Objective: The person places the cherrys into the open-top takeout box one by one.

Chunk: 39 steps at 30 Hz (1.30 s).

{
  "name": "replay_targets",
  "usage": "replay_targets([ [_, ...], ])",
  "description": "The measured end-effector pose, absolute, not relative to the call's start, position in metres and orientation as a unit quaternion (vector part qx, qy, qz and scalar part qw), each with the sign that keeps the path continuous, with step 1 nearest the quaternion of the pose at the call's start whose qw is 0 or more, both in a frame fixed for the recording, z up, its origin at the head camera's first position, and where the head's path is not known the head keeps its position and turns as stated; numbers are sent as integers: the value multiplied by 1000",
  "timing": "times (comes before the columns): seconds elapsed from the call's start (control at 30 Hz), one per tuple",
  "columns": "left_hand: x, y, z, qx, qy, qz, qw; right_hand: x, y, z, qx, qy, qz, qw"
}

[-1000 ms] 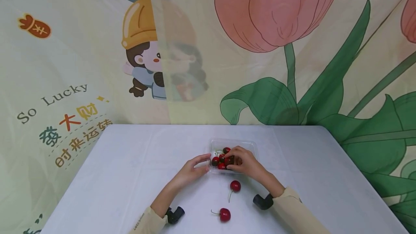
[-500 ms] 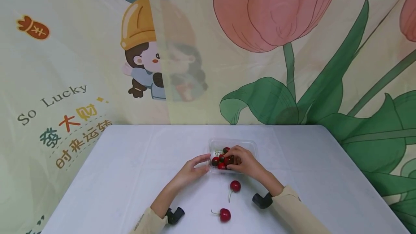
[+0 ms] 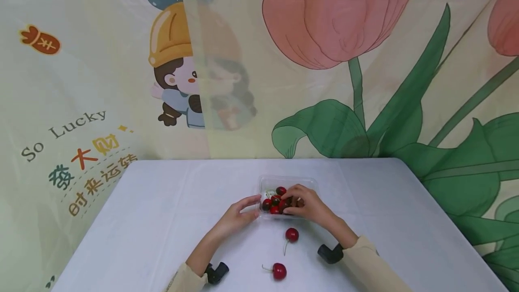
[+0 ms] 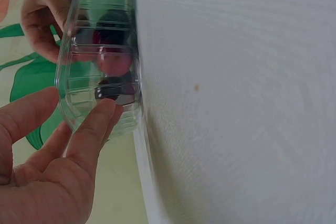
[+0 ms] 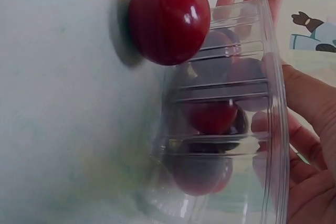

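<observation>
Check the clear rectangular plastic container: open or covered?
Open: nothing covers the container, and the right hand is partly inside, at the round red cherries.

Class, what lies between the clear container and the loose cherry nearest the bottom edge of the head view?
One other loose cherry, between the clear container and the lower cherry; the head view shows it.

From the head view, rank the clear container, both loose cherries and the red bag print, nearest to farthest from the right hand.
1. Clear container: under the right hand.
2. Upper loose cherry: just outside the container's near side.
3. Lower loose cherry: nearer the picture's bottom.
4. Red bag print: high at far left.
</observation>
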<state>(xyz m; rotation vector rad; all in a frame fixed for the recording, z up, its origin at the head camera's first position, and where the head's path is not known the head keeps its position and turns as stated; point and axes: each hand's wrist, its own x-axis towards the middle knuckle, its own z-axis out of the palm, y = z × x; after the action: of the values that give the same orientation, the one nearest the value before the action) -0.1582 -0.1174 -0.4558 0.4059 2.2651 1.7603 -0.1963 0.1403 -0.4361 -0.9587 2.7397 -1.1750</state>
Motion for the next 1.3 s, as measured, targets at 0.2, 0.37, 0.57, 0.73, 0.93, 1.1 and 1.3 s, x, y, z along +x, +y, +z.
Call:
replay_targets([
  [0.2,-154,-117,-462,131,776,605,123,-189,147,-443,-310,872,-379,-4],
  [0.37,-152,-117,-462,135,770,611,123,-182,155,-444,-321,870,-373,-18],
  [0.57,-151,-118,-458,143,769,612,120,-173,163,-442,-348,858,-375,-49],
  [0.73,-154,-118,-457,147,768,612,118,-163,166,-441,-412,815,-403,-62],
  [0.93,-158,-119,-457,151,770,609,114,-150,161,-447,-497,758,-423,-8],
  [1.1,-161,-119,-457,155,769,610,111,-138,154,-454,-533,732,-421,56],
  [1.3,-162,-118,-457,157,764,615,119,-126,148,-452,-489,771,-383,139],
])
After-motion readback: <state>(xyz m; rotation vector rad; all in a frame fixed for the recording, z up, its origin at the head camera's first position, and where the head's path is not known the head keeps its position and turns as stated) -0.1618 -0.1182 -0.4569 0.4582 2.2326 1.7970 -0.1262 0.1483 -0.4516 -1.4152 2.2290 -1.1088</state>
